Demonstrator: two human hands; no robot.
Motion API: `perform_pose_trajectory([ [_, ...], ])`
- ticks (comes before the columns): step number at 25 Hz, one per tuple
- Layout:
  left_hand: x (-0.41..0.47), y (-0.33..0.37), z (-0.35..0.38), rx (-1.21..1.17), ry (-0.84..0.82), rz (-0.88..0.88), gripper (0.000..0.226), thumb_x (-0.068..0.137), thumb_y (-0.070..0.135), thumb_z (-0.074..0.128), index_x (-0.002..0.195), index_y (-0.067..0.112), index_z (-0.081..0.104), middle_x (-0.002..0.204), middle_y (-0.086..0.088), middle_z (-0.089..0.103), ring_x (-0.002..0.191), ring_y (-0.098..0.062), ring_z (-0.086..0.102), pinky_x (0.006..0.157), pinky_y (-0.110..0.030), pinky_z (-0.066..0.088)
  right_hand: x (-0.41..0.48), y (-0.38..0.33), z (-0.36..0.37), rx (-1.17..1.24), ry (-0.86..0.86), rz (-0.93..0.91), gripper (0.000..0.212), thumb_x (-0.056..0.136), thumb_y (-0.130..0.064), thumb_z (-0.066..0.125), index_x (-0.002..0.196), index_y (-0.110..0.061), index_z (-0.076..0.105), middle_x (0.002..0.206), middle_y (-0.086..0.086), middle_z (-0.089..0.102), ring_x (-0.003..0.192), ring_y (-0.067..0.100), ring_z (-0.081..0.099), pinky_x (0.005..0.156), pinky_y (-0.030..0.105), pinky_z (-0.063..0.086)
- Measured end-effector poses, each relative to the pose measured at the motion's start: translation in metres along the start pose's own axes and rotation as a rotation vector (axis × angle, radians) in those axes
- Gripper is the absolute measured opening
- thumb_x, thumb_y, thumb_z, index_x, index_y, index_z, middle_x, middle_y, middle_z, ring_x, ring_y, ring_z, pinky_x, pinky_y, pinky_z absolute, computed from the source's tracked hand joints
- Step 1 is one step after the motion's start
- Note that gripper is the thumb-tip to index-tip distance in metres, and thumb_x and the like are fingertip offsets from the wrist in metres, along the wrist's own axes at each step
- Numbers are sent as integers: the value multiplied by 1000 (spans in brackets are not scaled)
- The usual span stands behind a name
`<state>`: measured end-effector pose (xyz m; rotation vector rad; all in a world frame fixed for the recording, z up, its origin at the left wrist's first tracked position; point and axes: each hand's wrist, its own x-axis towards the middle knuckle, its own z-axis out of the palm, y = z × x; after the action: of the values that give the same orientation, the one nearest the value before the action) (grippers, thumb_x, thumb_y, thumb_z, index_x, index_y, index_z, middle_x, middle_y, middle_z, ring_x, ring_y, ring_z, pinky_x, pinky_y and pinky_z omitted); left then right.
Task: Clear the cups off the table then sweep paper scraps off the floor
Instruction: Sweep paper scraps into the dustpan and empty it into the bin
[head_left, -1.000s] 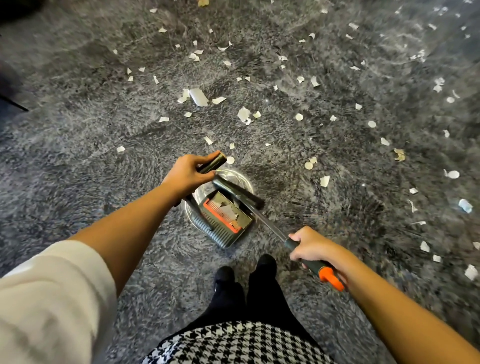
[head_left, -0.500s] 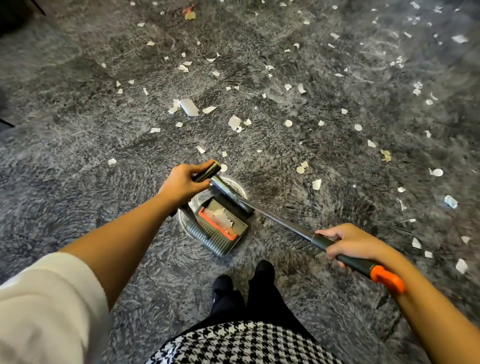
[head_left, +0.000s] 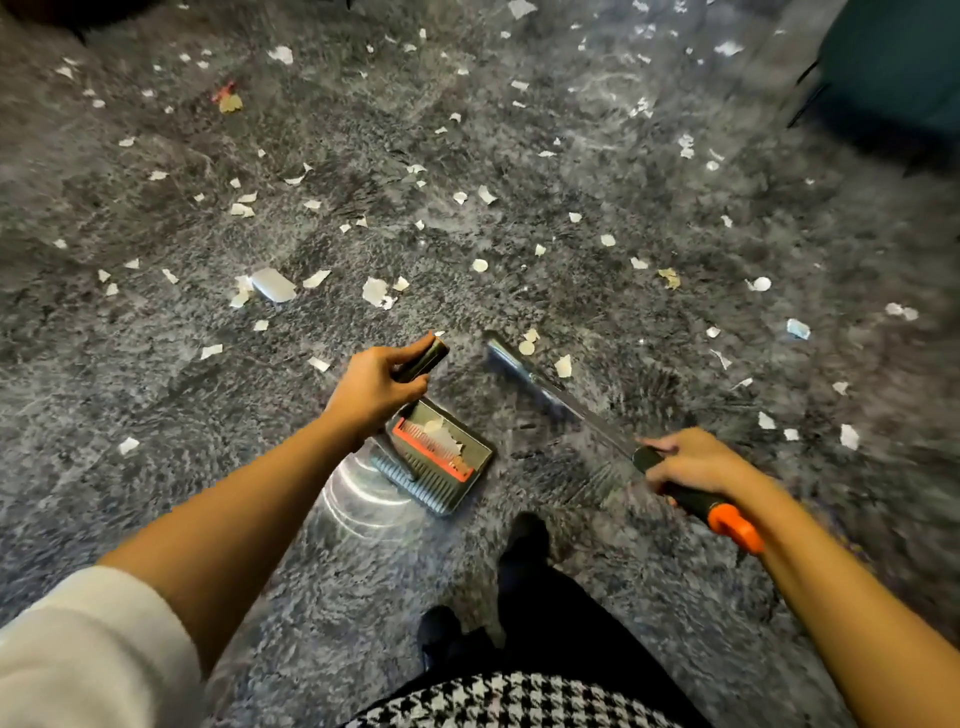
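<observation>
Head view: torn white paper scraps litter the grey shaggy carpet, with a few already in the grey, red-combed dustpan. Fingers of the left hand wrap its black handle. The right hand grips the orange-tipped broom, which has swung off the pan to the right, probably for another sweep.

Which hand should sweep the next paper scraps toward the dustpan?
Right. The right hand grips the metal broom with the black-and-orange handle, its shaft beside white paper scraps. The left hand is busy holding the grey dustpan.
</observation>
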<state>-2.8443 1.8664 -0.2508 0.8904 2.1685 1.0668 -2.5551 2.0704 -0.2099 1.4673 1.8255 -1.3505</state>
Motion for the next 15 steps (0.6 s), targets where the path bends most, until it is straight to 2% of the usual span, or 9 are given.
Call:
perform_pose_trajectory([
  [3, 48, 20, 24, 62, -6, 64, 50, 83, 10, 69, 129, 25, 58, 96, -4, 73, 47, 24, 37, 45, -5, 34, 32, 5, -38, 64, 81, 36, 50, 78, 10, 61, 126, 0, 54, 75, 18, 61, 32, 17, 53, 33, 18, 41],
  [5, 84, 35, 41, 108, -15, 83, 51, 82, 12, 70, 129, 28, 58, 86, 4, 72, 47, 23, 37, 47, -8, 35, 62, 4, -68, 79, 125, 62, 48, 76, 9, 61, 124, 3, 55, 76, 20, 62, 37, 22, 53, 37, 23, 44],
  [7, 119, 51, 57, 116, -52, 87, 53, 82, 12, 71, 129, 29, 56, 96, 16, 64, 54, 25, 41, 54, -5, 38, 87, 2, -97, 108, 145, 87, 42, 75, 8, 63, 117, 8, 59, 74, 21, 62, 40, 23, 53, 42, 26, 45],
  [10, 170, 76, 81, 96, -101, 77, 53, 83, 9, 70, 130, 27, 55, 107, 19, 54, 67, 29, 36, 56, -1, 38, 123, -2, -143, 152, 135, 116, 41, 74, 9, 64, 115, 12, 59, 72, 19, 61, 40, 23, 53, 38, 24, 43],
  [14, 229, 104, 99, 145, -129, 100, 53, 81, 8, 71, 129, 23, 55, 104, 13, 61, 57, 28, 41, 56, 2, 36, 171, -13, -187, 165, 173, 114, 42, 72, 10, 63, 113, 15, 57, 71, 21, 59, 49, 28, 53, 47, 31, 46],
  [15, 239, 108, 101, 149, -127, 107, 53, 81, 7, 71, 129, 23, 55, 103, 16, 58, 59, 29, 42, 58, 2, 36, 179, -17, -191, 174, 167, 109, 42, 72, 10, 63, 114, 15, 56, 67, 20, 59, 46, 26, 52, 44, 29, 45],
])
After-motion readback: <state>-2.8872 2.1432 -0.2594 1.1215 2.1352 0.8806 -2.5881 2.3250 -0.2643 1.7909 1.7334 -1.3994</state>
